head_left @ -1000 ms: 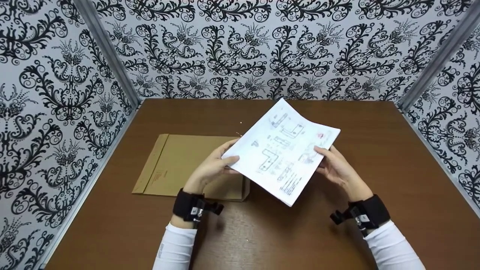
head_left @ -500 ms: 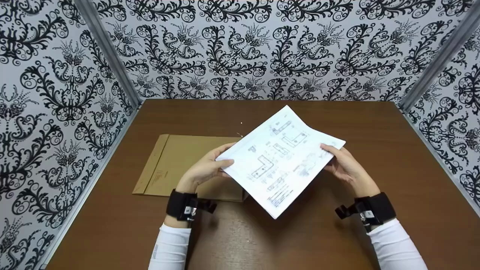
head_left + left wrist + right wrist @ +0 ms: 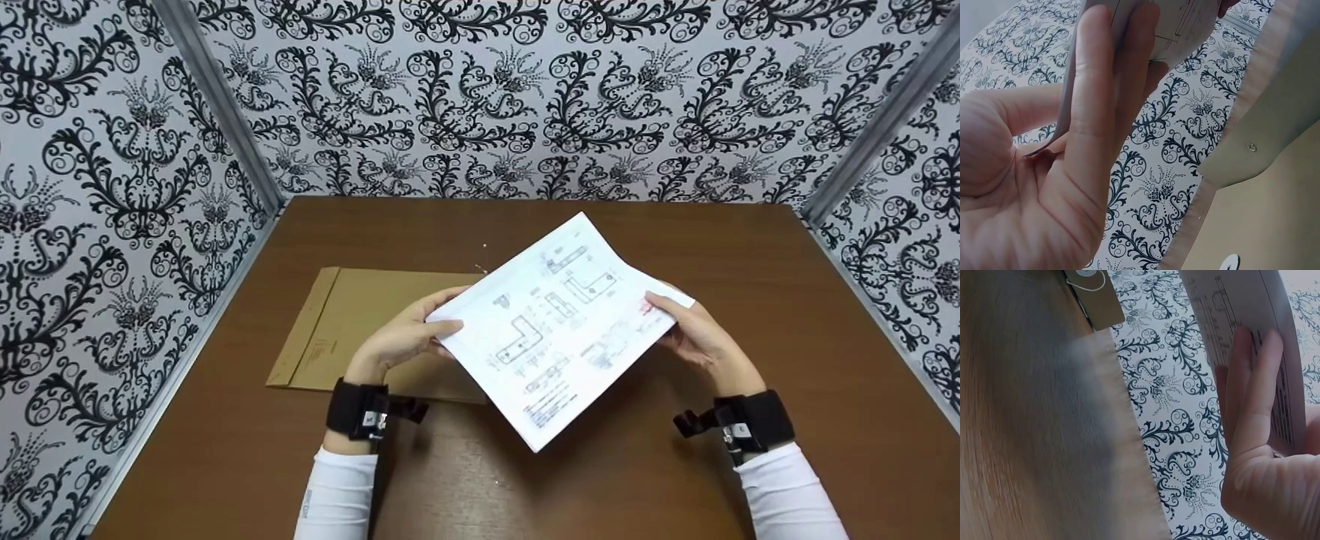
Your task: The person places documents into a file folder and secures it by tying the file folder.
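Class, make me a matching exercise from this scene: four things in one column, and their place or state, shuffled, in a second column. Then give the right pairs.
Things:
1. printed sheets
2. brown envelope
3. left hand
4. right hand

Place or state:
A. lies flat on the table
B. grips the sheets' right edge
C. held above the table
D. grips the sheets' left edge

Pairs: 1-C, 2-A, 3-D, 4-B

White sheet w/ black line drawings, bit of red print near one edge. Kraft-brown envelope. Dark brown wood-grain counter. White walls w/ black damask scrollwork. White sleeves, black wrist straps.
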Available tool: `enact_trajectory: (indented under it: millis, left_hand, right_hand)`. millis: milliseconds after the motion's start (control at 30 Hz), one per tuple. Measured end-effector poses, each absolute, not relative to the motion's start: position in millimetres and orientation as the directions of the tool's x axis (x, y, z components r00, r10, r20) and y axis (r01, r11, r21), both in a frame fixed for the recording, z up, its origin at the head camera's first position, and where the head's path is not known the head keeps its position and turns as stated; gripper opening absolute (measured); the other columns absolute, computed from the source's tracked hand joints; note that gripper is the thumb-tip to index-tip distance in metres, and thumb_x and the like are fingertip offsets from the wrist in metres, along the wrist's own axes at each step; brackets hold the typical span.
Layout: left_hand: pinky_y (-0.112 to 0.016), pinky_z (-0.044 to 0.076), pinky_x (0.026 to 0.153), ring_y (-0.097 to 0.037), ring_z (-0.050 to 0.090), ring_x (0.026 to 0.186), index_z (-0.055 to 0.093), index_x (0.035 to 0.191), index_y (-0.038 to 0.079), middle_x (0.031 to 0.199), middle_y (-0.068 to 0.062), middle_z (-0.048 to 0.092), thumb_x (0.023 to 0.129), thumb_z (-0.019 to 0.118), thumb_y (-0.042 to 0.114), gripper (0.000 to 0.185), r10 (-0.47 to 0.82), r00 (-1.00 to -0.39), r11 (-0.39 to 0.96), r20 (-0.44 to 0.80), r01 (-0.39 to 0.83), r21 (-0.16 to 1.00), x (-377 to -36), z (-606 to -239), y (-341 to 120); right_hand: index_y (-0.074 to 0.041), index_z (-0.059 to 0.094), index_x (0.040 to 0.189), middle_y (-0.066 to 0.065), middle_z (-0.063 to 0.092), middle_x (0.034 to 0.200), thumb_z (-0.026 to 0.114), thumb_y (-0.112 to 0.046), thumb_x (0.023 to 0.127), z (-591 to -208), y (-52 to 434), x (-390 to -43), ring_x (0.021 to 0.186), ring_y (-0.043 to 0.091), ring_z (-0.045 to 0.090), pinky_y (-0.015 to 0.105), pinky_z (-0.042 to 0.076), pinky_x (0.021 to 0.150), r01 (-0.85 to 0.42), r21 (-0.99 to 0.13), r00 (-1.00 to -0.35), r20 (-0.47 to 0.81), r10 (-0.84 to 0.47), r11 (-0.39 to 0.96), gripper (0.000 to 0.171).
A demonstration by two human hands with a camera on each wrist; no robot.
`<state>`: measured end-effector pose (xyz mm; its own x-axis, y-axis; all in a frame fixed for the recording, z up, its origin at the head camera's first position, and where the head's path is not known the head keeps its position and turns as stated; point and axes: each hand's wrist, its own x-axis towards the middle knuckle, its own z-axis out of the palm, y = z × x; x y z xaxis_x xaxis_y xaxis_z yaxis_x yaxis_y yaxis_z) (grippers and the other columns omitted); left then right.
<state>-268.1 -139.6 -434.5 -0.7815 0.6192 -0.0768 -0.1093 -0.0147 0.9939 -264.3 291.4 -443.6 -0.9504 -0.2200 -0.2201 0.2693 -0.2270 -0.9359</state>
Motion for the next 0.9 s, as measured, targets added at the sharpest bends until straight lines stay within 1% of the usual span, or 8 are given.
enact_trajectory:
  millis: [133, 267, 567, 767, 900]
  left_hand:
    - [-0.030, 0.064, 0.070, -0.014, 0.073, 0.086, 0.026, 0.161, 0.004, 0.115, -0.004, 0.065, 0.103, 0.051, 0.001, 0.063, 0.639, -0.767, -0.021, -0.061, -0.096, 0.995, -268.4, -433.1, -142.2]
    - [-0.030, 0.064, 0.069, -0.014, 0.073, 0.086, 0.026, 0.161, 0.005, 0.115, -0.005, 0.065, 0.103, 0.051, 0.001, 0.063, 0.647, -0.761, -0.027, -0.053, -0.093, 0.995, -268.6, -432.8, -144.9]
    - [-0.026, 0.061, 0.064, -0.014, 0.072, 0.082, 0.030, 0.160, 0.006, 0.113, -0.003, 0.065, 0.103, 0.052, 0.003, 0.062, 0.613, -0.787, 0.003, -0.061, -0.075, 0.997, -268.8, -434.5, -145.1]
    - [-0.025, 0.060, 0.061, -0.013, 0.072, 0.079, 0.030, 0.160, 0.007, 0.110, -0.003, 0.066, 0.103, 0.052, 0.002, 0.061, 0.611, -0.789, -0.013, -0.063, -0.090, 0.996, -269.2, -435.7, -141.5]
    - [-0.023, 0.058, 0.058, -0.012, 0.071, 0.075, 0.032, 0.158, 0.006, 0.108, -0.003, 0.066, 0.102, 0.053, 0.003, 0.060, 0.585, -0.809, -0.032, -0.056, -0.092, 0.995, -269.2, -436.2, -138.5]
  right_hand:
    - [-0.030, 0.066, 0.117, -0.005, 0.077, 0.093, 0.050, -0.019, 0.108, -444.4, 292.6, -264.2, 0.081, 0.008, 0.076, 0.023, 0.062, 0.069, 0.266, -0.935, -0.948, -0.209, -0.239, -0.236, 0.021]
    - [-0.030, 0.065, 0.119, -0.005, 0.076, 0.094, 0.051, -0.015, 0.107, -445.8, 293.1, -264.4, 0.081, 0.008, 0.075, 0.022, 0.062, 0.068, 0.251, -0.938, -0.950, -0.192, -0.247, -0.239, 0.024]
    - [-0.028, 0.063, 0.123, -0.003, 0.076, 0.098, 0.052, -0.012, 0.106, -449.4, 294.4, -264.5, 0.082, 0.010, 0.076, 0.024, 0.062, 0.068, 0.217, -0.951, -0.954, -0.160, -0.252, -0.218, 0.026]
    - [-0.029, 0.065, 0.120, -0.003, 0.076, 0.097, 0.054, -0.009, 0.105, -446.1, 293.8, -263.0, 0.080, 0.010, 0.076, 0.025, 0.063, 0.066, 0.206, -0.947, -0.966, -0.155, -0.209, -0.248, 0.027]
    - [-0.029, 0.067, 0.116, -0.003, 0.076, 0.094, 0.053, -0.007, 0.105, -443.5, 294.0, -261.8, 0.078, 0.009, 0.075, 0.025, 0.062, 0.065, 0.191, -0.943, -0.972, -0.142, -0.190, -0.272, 0.029]
